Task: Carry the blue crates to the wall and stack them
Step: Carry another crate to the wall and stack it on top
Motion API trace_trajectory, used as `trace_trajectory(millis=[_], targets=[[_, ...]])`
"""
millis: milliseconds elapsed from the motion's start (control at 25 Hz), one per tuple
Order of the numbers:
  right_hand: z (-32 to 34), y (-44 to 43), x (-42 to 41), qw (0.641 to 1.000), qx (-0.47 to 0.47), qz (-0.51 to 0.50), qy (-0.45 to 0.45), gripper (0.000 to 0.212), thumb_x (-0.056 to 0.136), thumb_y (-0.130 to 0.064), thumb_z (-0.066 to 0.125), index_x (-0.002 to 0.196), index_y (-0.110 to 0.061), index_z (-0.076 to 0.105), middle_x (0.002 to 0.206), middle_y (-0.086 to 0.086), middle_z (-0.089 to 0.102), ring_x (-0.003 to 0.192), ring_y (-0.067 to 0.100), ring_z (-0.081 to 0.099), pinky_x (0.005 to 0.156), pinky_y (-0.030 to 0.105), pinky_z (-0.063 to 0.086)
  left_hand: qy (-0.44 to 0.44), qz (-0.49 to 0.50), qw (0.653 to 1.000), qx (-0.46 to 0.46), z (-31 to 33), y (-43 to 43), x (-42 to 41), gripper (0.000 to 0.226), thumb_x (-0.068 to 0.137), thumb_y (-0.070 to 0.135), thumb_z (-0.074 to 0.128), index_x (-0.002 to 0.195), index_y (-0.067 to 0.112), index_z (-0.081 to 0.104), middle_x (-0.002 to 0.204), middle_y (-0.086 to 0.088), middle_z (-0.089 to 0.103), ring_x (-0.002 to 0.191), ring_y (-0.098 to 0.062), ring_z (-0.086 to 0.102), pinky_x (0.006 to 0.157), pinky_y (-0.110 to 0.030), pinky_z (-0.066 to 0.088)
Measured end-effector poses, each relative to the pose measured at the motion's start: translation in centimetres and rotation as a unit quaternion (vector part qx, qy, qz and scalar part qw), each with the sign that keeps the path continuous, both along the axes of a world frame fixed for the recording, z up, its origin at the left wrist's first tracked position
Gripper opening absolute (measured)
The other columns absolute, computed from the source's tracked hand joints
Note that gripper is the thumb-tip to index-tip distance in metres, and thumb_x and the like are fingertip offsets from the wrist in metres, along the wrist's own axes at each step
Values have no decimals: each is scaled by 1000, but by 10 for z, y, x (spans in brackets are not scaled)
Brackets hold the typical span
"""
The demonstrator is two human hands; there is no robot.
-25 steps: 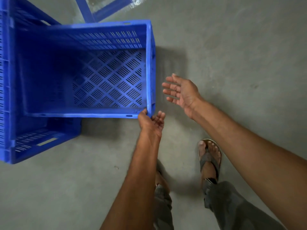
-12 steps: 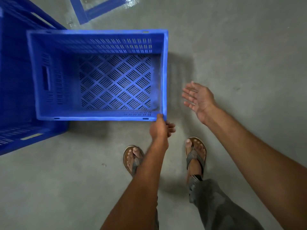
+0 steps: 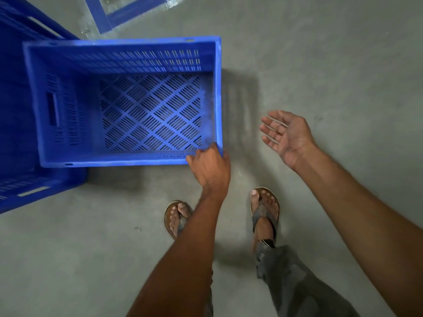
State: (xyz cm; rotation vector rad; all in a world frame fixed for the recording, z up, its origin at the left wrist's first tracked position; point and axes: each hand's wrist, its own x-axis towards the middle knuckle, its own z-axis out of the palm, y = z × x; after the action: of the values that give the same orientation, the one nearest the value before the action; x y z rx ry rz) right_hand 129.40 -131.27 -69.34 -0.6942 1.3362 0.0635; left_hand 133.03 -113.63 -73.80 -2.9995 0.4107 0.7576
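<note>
My left hand (image 3: 209,167) grips the near right corner of the empty blue crate (image 3: 128,104), fingers hooked over its rim, while my right hand (image 3: 287,136) hangs open and empty just right of the crate. The crate sits beside another blue crate (image 3: 20,124) to its left. No wall in sight; carrying and stacking appear still ahead.

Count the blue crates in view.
2: one crate gripped at its near right corner by the left hand; another at the left edge, partly cropped. More may be outside view.
</note>
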Motion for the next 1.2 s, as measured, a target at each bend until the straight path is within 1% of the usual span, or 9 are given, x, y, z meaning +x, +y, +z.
trace_trajectory(millis=[240, 360, 560, 680, 840, 920, 1000, 1080, 1200], targets=[[47, 4, -5, 1000, 6, -5, -22, 16, 98, -29, 53, 105, -21, 64, 105, -1, 74, 90, 14, 70, 76, 28, 51, -6, 50, 996, -75, 66, 23, 19, 33, 95, 44, 55, 88, 15, 68, 87, -13, 74, 87, -36, 67, 89, -40, 32], [87, 27, 12, 997, 38, -2, -67, 21, 100, -27, 48, 112, -19, 64, 107, 2, 74, 88, 14, 71, 73, 26, 53, 11, 80, 983, -163, 124, 47, 39, 40, 91, 52, 63, 85, 13, 71, 82, -8, 75, 88, -35, 68, 88, -39, 43], [164, 63, 63, 985, 69, 41, -155, 25, 101, -23, 44, 113, -14, 64, 116, 8, 71, 100, 19, 70, 81, 26, 54, 105, 203, 923, -309, 196, 68, 50, 36, 76, 58, 72, 92, 27, 78, 80, 11, 77, 85, -6, 74, 80, -39, 58], [200, 76, 96, 980, 6, 95, -172, 26, 95, -26, 53, 116, -14, 65, 109, 3, 70, 98, 15, 66, 80, 25, 51, 157, 228, 889, -365, 224, 66, 38, 27, 77, 49, 77, 92, 26, 79, 80, 16, 77, 83, -2, 74, 81, -40, 60], [214, 82, 116, 963, -152, 200, -99, 23, 65, -37, 66, 82, -22, 62, 73, -8, 58, 71, 11, 54, 71, 32, 44, 217, 206, 871, -390, 237, 63, 13, 28, 76, 48, 78, 92, 26, 80, 83, 16, 78, 87, 0, 74, 83, -41, 59], [210, 88, 119, 962, -146, 212, -91, 34, 69, -40, 70, 92, -18, 58, 86, 1, 64, 80, 16, 63, 78, 35, 52, 277, 184, 859, -390, 235, 66, 16, 29, 75, 49, 76, 94, 28, 80, 89, 13, 79, 92, -2, 73, 88, -39, 58], [205, 91, 121, 963, -155, 210, -70, 39, 84, -41, 71, 107, -15, 51, 97, 3, 68, 82, 17, 69, 73, 33, 53, 320, 204, 812, -443, 235, 73, 27, 27, 80, 35, 68, 100, 21, 80, 98, 5, 79, 96, -4, 71, 89, -25, 54], [205, 92, 120, 954, -195, 225, -28, 44, 95, -44, 63, 122, -13, 46, 96, 2, 71, 68, 14, 70, 61, 29, 51, 282, 263, 786, -484, 238, 83, 45, 29, 89, 14, 55, 105, 1, 76, 102, -8, 78, 93, -5, 71, 78, -10, 46], [219, 107, 113, 934, -248, 256, -8, 43, 97, -48, 58, 122, -17, 41, 86, 4, 71, 47, 11, 60, 44, 19, 45, 208, 324, 788, -480, 229, 106, 69, 23, 91, 7, 57, 106, -1, 74, 99, -10, 78, 91, -7, 72, 79, -12, 49]])
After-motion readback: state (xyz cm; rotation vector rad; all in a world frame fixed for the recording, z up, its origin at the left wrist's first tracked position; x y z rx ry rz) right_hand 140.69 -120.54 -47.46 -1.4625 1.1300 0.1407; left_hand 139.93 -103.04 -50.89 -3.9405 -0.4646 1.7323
